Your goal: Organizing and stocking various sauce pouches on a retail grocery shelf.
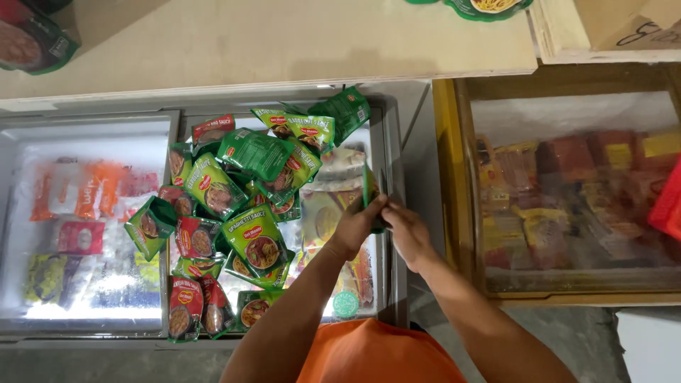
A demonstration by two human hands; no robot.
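Note:
Both my hands meet over the right side of a chest freezer's glass lid (92, 142). My left hand (358, 225) and my right hand (406, 230) together pinch a green sauce pouch (370, 190) held edge-on and upright. To the left, a heap of several green and red sauce pouches (241, 213) lies on the glass lid. An orange sleeve shows at the bottom.
Frozen packets (85, 191) show through the glass on the left. A second, yellow-framed freezer (567, 206) with frosted packets stands at right. A pale counter (284, 35) runs along the top, with a green packet (32, 39) at its left end and a wooden crate (603, 32) at its right.

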